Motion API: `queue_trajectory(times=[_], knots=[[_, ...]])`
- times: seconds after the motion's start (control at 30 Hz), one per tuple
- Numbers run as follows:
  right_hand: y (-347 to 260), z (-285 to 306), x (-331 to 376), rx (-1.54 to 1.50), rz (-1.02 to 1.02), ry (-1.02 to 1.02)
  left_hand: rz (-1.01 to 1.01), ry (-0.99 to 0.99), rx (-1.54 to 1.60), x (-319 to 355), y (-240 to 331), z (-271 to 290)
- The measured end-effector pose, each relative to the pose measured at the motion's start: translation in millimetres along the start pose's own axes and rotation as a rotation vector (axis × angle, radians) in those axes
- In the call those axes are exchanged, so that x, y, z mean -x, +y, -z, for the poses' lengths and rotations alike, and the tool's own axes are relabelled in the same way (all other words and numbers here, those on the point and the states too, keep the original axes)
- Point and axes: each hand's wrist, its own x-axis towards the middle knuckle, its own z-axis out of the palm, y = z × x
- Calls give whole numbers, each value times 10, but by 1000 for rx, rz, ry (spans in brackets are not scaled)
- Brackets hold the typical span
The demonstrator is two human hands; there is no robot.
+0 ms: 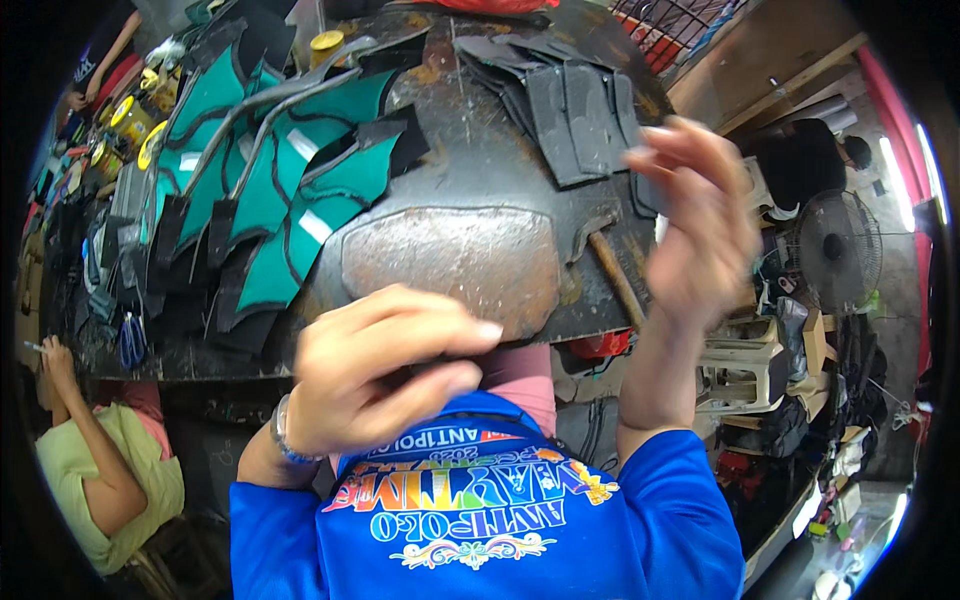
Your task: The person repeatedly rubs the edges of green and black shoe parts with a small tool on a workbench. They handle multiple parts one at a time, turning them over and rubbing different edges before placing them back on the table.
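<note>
My left hand [385, 365] hovers over the near table edge, in front of a worn metal plate [450, 260]. Its thumb and forefinger are apart, with nothing visible between them. My right hand [700, 220] is raised at the right side of the table, blurred by motion, its fingers curved. Just behind those fingertips shows a dark grey piece [647, 193]; whether they touch it I cannot tell. Beyond lies an overlapping stack of dark grey flat pieces [572, 115]. A hammer [612, 270] with a wooden handle rests between the plate and my right forearm.
Green and black cut pieces [265, 180] with white patches are piled on the left of the table. Blue-handled scissors [131, 340] and yellow tins [132, 122] sit farther left. Another person [110, 470] is at the lower left. A fan [838, 245] and plastic stools [740, 370] stand right.
</note>
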Motion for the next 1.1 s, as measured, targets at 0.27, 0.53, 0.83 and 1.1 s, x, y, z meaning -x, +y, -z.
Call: queue_trajectory(times=[0.27, 0.53, 0.83, 1.1], knots=[[2577, 380, -475, 716, -287, 45, 108, -499, -201, -411, -1288, -398], [3705, 1203, -926, 1147, -692, 129, 701, -32, 265, -1377, -2597, -797], [3759, 1522, -1006, 671, -1038, -60, 874, 262, 689, -2074, -2895, -1144], [3398, 1241, -1076, 242, -749, 88, 591, 405, 833, -2196, -2766, -903]])
